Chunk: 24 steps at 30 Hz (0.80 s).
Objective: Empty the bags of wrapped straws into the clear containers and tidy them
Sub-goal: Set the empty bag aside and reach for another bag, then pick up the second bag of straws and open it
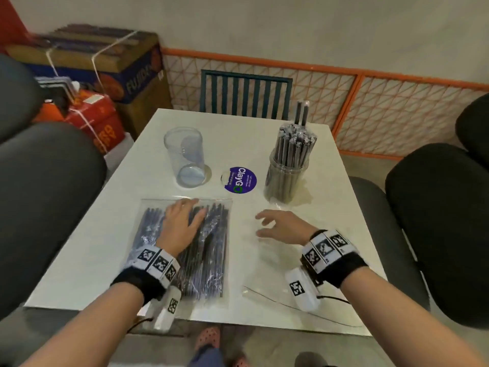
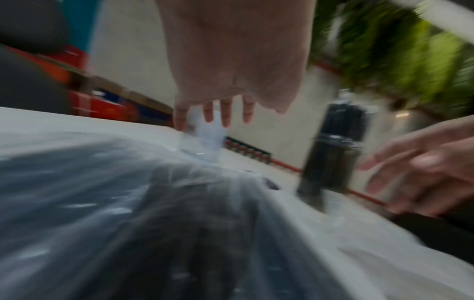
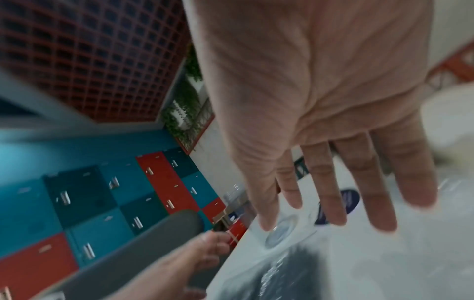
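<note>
A sealed clear bag of dark wrapped straws (image 1: 190,250) lies flat on the white table (image 1: 105,234), near its front left. My left hand (image 1: 182,221) rests on the bag with straight fingers; the blurred left wrist view shows those fingers (image 2: 218,109) over the bag (image 2: 153,203). My right hand (image 1: 277,226) hovers, fingers relaxed and holding nothing, over an empty clear bag (image 1: 267,263). The right wrist view shows its fingers (image 3: 333,182) spread straight. An empty clear container (image 1: 185,160) stands at the back left. A second container (image 1: 287,168) at the back right is packed with upright straws.
A round purple sticker (image 1: 240,180) sits between the containers. Dark padded chairs (image 1: 436,221) flank the table, and a slatted chair (image 1: 246,94) stands at its far side. Cardboard boxes (image 1: 105,72) are stacked at the back left. An orange mesh panel (image 1: 397,115) lines the wall.
</note>
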Each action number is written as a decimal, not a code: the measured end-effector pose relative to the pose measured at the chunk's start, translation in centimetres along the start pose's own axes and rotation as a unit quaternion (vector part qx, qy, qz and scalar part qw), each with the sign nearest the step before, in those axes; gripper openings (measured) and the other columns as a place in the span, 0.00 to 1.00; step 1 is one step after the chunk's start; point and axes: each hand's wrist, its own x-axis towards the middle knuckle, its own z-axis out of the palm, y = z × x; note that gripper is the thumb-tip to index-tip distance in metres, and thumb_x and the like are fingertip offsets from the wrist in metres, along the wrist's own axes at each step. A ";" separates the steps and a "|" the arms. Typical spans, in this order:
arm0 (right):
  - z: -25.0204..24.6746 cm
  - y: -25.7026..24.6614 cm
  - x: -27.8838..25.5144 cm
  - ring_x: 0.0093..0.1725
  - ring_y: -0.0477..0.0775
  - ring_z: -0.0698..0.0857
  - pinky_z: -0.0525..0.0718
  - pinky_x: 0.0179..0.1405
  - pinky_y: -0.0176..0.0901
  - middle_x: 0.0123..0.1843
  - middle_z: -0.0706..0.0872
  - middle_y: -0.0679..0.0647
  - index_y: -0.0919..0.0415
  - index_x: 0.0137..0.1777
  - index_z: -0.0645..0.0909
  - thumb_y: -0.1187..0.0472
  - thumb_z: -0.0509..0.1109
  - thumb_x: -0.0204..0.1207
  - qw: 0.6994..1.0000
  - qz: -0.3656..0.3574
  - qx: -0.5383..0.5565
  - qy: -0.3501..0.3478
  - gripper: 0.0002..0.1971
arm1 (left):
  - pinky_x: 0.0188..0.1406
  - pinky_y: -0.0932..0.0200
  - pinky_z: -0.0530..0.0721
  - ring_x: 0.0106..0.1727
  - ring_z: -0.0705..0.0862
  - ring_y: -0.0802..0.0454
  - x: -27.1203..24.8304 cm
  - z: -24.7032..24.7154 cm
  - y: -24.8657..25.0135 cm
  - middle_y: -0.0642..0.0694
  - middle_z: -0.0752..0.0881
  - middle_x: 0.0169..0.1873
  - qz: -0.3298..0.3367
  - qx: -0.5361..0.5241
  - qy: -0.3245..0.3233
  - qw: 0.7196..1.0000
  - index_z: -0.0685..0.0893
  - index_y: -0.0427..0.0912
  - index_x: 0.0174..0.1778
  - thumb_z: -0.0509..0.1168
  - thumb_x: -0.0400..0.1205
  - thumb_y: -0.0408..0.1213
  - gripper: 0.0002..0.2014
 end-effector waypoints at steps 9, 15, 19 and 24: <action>9.6 -6.8 8.9 0.68 0.65 0.79 0.80 0.64 0.52 0.70 0.76 0.66 0.68 0.77 0.57 0.53 0.78 0.69 0.986 0.106 0.121 0.047 0.44 | 0.64 0.47 0.72 0.66 0.75 0.34 -2.3 -1.5 -7.4 0.31 0.70 0.68 -0.372 0.125 -0.030 0.919 0.64 0.30 0.71 0.66 0.74 0.58 0.40; 8.3 -8.4 11.1 0.45 0.59 0.83 0.82 0.44 0.46 0.50 0.80 0.65 0.67 0.53 0.75 0.68 0.75 0.69 0.957 0.130 0.251 0.066 0.15 | 0.54 0.50 0.77 0.52 0.83 0.39 -1.4 -3.9 -9.0 0.32 0.86 0.47 -0.334 -0.067 -0.040 0.939 0.82 0.25 0.50 0.72 0.75 0.37 0.17; 4.8 -11.1 10.9 0.41 0.58 0.84 0.86 0.46 0.53 0.44 0.87 0.65 0.61 0.46 0.77 0.75 0.72 0.69 0.931 0.041 0.362 0.002 0.11 | 0.61 0.49 0.74 0.60 0.80 0.36 0.1 -7.5 -8.1 0.30 0.83 0.56 -0.314 -0.136 0.059 0.938 0.78 0.26 0.56 0.69 0.77 0.30 0.15; 0.2 -13.9 8.5 0.43 0.57 0.87 0.86 0.48 0.51 0.41 0.87 0.57 0.60 0.46 0.80 0.75 0.74 0.69 0.938 -0.075 0.337 0.037 0.12 | 0.63 0.47 0.69 0.65 0.68 0.37 1.6 -12.7 -1.7 0.35 0.67 0.67 -0.167 -0.104 0.309 0.931 0.67 0.38 0.70 0.69 0.77 0.38 0.28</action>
